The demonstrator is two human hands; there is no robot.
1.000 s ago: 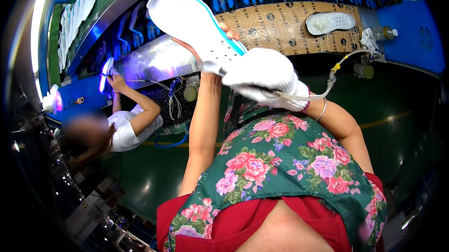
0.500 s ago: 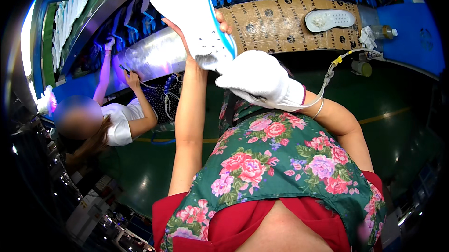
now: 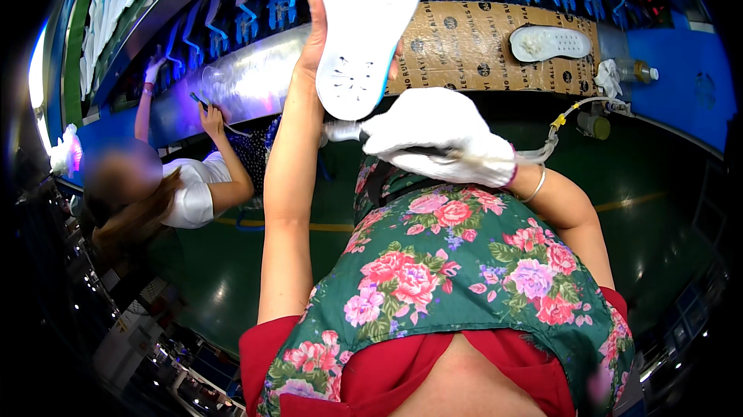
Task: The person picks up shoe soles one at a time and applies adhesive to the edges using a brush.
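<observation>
One white shoe sole (image 3: 368, 18) is held tight between the thumb and fingers of the left hand (image 3: 313, 41). The gloved right hand (image 3: 441, 134) has its fingers curled around a tool (image 3: 342, 132), its pale tip poking out past them

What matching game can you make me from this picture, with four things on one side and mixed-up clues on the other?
Things:
1. The wearer's left hand
2. The wearer's right hand
3. The apron
4. The sole nobody is holding

Clues:
A. Green with pink flowers
B. Lying on brown cardboard
C. Bare, holding up a white sole
D. Inside a white glove

Pairs: 1-C, 2-D, 3-A, 4-B
</observation>
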